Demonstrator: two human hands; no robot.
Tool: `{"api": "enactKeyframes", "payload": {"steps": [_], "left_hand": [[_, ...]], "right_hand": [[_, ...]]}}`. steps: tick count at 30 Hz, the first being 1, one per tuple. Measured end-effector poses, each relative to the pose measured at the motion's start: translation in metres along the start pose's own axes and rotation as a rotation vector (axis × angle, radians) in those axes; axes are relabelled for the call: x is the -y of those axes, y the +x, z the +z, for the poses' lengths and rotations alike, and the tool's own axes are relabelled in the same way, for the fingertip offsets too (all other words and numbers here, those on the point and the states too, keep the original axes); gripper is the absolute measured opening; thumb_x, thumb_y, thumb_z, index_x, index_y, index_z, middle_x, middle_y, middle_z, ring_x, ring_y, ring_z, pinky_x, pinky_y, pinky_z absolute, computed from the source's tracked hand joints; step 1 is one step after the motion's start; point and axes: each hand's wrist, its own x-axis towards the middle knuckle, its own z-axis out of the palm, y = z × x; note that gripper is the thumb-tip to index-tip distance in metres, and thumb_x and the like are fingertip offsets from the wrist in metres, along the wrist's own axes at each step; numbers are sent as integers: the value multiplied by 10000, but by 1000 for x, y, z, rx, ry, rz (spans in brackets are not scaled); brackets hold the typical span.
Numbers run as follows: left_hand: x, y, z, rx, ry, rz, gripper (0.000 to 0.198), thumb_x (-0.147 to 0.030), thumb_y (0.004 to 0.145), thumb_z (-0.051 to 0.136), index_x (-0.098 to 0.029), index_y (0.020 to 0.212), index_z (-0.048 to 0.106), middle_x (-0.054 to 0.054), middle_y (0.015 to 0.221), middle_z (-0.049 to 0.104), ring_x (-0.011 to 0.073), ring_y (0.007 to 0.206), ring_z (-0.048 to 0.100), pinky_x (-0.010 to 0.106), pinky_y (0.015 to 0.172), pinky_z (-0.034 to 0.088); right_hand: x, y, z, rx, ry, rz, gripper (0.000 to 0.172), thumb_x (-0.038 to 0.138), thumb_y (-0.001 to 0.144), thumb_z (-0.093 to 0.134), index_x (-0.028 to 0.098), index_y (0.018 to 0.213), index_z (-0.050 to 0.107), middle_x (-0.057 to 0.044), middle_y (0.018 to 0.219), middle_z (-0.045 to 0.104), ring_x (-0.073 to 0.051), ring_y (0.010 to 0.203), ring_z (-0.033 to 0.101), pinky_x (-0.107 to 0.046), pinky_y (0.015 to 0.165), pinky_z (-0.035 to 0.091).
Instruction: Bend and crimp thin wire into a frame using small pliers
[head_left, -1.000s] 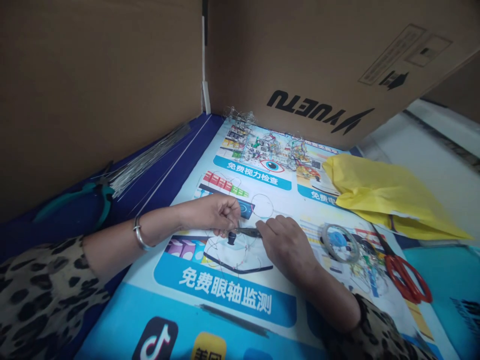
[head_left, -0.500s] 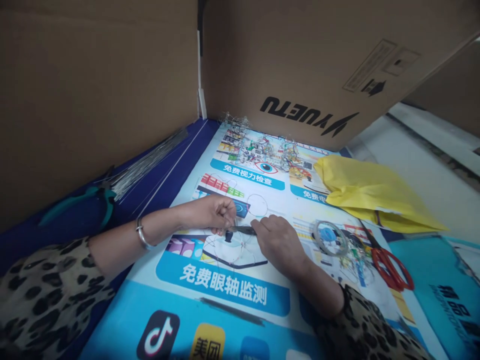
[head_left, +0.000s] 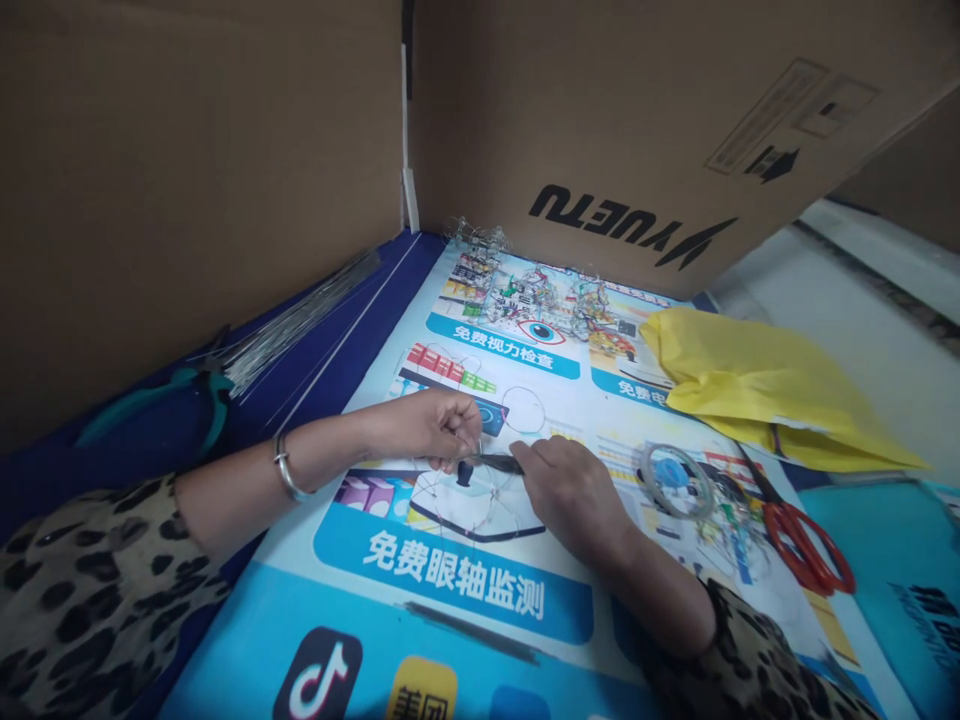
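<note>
Wire (head_left: pixel 489 515) lies in fine, loose loops on the printed sheet (head_left: pixel 292 570), just below the hands; a strand seems to run up to the left fingertips, though it is too thin to trace fully. Left hand (head_left: pixel 439 425): thumb and forefinger pinched together, apparently on that strand; remaining fingers curled. Right hand (head_left: pixel 566 490): fingers closed around a slim dark tool (head_left: pixel 501 463), its tip at the left fingertips. Whether the tip bites on the strand cannot be told. Progress, judged from layout: working piece looks part-formed, curved with small specks along it, but its join or end at the fingertips appears unfinished. Done, probably: the thin ring (head_left: pixel 523 409) lying apart just beyond the hands, and the tangled heap (head_left: pixel 544 290) of bent, coloured pieces at the far edge against the carton (head_left: pixel 637 120). Count not possible. Left over, probably: the bundle (head_left: pixel 300 320) of straight lengths along the left side, apparently unworked, so stock remains. Pliers (head_left: pixel 210 400) lie at the near end of that bundle, unheld; scissors (head_left: pixel 806 545) and tape roll (head_left: pixel 675 482) rest to the right, also unheld.
</note>
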Motion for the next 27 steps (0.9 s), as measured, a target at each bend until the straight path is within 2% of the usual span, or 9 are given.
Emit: {"api": "enactKeyframes", "payload": {"steps": [16, 27], "left_hand": [[1, 1, -2, 28, 6, 7, 147, -183, 746, 609, -139, 800, 480, -9, 639, 601, 71, 500, 544, 177, 463, 408], [2, 2, -2, 39, -16, 8, 141, -167, 738, 605, -136, 799, 482, -7, 644, 615, 67, 496, 549, 172, 458, 418]], "right_hand": [[2, -4, -5, 26, -25, 40, 214, 104, 824, 472, 153, 970, 621, -26, 713, 614, -159, 642, 508, -286, 574, 295], [-1, -3, -7, 18, 40, 46, 217, 115, 808, 466, 156, 961, 613, -38, 744, 614, -157, 698, 518, -270, 605, 325]]}}
